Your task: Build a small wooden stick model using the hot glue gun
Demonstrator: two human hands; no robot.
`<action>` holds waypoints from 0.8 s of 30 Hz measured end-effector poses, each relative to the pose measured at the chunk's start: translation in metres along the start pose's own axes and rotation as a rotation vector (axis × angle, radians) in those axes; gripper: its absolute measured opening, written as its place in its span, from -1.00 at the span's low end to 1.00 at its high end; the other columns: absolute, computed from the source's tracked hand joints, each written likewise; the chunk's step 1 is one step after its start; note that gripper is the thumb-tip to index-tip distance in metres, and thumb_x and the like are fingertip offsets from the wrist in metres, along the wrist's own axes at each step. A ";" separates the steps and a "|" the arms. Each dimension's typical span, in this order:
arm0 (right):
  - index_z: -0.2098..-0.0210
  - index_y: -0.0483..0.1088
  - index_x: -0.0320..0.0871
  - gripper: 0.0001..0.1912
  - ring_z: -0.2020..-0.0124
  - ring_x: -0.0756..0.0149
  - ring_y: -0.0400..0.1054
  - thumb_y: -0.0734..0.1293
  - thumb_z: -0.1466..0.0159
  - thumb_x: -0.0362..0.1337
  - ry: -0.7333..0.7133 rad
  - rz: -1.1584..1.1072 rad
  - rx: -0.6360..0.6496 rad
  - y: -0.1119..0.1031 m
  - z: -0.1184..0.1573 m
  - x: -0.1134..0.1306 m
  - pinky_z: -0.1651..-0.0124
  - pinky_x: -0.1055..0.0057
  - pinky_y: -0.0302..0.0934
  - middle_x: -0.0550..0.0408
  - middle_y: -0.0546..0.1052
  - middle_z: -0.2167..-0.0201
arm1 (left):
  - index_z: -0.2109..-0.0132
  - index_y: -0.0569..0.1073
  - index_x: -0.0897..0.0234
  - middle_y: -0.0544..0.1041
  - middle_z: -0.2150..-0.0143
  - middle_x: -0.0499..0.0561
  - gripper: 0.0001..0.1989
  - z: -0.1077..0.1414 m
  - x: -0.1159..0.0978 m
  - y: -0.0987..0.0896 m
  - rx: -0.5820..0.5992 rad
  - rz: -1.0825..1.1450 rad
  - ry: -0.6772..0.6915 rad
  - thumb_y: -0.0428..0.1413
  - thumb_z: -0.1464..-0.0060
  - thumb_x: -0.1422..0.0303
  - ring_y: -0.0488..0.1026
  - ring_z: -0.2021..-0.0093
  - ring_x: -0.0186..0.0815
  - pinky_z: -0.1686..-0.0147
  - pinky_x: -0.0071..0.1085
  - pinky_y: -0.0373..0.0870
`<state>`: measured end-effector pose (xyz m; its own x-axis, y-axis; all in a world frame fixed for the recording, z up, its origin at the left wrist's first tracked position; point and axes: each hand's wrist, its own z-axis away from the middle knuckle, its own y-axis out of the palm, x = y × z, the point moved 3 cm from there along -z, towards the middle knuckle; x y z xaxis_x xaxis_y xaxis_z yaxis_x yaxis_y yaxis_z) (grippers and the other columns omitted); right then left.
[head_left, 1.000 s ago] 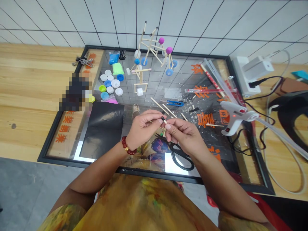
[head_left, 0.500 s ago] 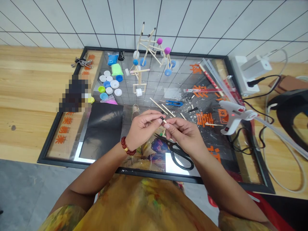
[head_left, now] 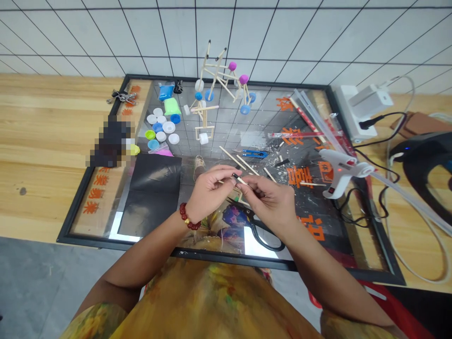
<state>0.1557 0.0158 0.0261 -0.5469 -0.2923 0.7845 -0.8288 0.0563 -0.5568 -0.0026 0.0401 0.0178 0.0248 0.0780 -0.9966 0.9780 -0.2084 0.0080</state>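
A short pale stick point(head_left: 240, 180) with a black tip is held between my two hands, above the glass-topped board. My right hand point(head_left: 270, 195) pinches its pale part. At the black end, my left hand point(head_left: 212, 188) has thumb and fingertips pressed together. Below my right hand lie black scissors point(head_left: 263, 235), partly hidden by it. Loose pale sticks point(head_left: 247, 163) lie just beyond my fingers. Farther back stands a model of joined sticks point(head_left: 215, 75) with pink balls and blue and white caps.
Several bottle caps point(head_left: 168, 126), clay packets point(head_left: 171, 105) and black sheets point(head_left: 151, 193) are on the left. Blue snips point(head_left: 254, 154) lie beyond my hands. At right are a white glue gun point(head_left: 341, 172), clear glue sticks point(head_left: 314, 113) and a power strip point(head_left: 356, 115).
The black-tipped stick shows more between my fingertips, and my right hand has shifted slightly. The whole view has tilted a little.
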 end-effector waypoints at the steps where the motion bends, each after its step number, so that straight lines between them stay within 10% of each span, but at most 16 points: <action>1: 0.15 0.55 -0.04 -0.82 0.47 0.36 0.39 0.34 -0.27 -0.23 -0.016 0.040 -0.002 0.000 0.000 -0.001 0.31 0.38 0.25 0.12 0.59 0.42 | 0.16 0.63 0.23 0.55 0.07 0.11 -0.82 0.000 0.000 0.000 0.000 0.006 -0.003 0.15 -0.13 0.38 0.51 0.15 -0.30 0.20 -0.40 0.51; 7: 0.16 0.54 -0.05 -0.80 0.43 0.32 0.44 0.32 -0.29 -0.18 -0.016 0.051 0.023 0.000 -0.004 0.002 0.29 0.36 0.26 0.08 0.62 0.39 | 0.13 0.62 0.24 0.55 0.03 0.11 -0.78 -0.001 0.006 0.000 0.020 0.065 -0.040 0.13 -0.15 0.31 0.51 0.21 -0.34 0.27 -0.43 0.50; 14: 0.21 0.37 -0.13 -0.64 0.62 0.43 0.34 0.33 -0.24 0.04 0.427 -0.718 0.128 0.018 -0.007 -0.001 0.51 0.48 0.19 0.14 0.56 0.54 | 0.09 0.59 0.30 0.60 0.12 0.11 -0.74 -0.004 0.014 -0.003 -0.030 0.133 -0.132 0.15 -0.11 0.28 0.50 0.32 -0.37 0.30 -0.42 0.48; 24: 0.40 0.42 -0.10 -0.73 0.20 0.36 0.45 0.50 -0.08 -0.09 0.428 -1.070 -0.101 0.014 -0.005 0.012 0.08 0.39 0.30 0.08 0.61 0.15 | 0.30 0.54 0.33 0.53 0.36 0.01 -0.71 -0.002 0.009 0.004 -0.020 0.224 -0.230 0.21 -0.01 0.15 0.44 0.42 -0.40 0.46 -0.50 0.40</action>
<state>0.1371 0.0175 0.0295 0.4611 0.1095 0.8806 -0.8873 0.0565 0.4577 0.0017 0.0418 0.0092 0.1948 -0.1909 -0.9621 0.9574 -0.1762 0.2288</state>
